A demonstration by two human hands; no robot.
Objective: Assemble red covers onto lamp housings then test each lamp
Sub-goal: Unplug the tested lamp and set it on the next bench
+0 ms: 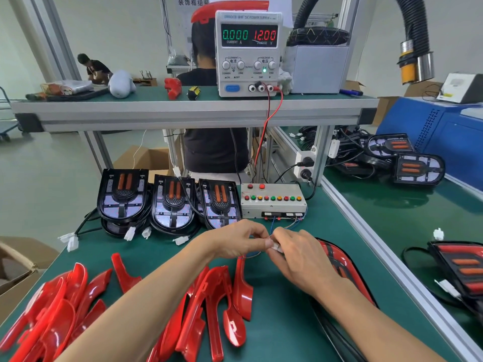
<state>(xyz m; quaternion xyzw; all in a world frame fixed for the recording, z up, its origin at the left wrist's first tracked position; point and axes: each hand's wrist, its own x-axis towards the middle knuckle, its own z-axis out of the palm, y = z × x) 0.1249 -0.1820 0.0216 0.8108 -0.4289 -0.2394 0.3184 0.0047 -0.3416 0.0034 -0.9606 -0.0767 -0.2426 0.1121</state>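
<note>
My left hand [239, 240] and my right hand [298, 253] meet at the middle of the green bench, both pinching a small white connector [275, 247] with thin wires running to the test box [273, 201]. Under my right forearm lies a lamp with its red cover fitted [337, 259]. Three black lamp housings [170, 202] without covers lean in a row behind my hands. Loose red covers [217, 304] lie in piles at the near left and centre.
A DC power supply [248, 53] on the upper shelf reads 0.000 A and 12.00 V, with red and black leads hanging down. More lamps [407, 160] sit on the neighbouring bench at right. Cardboard boxes [18, 267] stand at left. A person sits behind the shelf.
</note>
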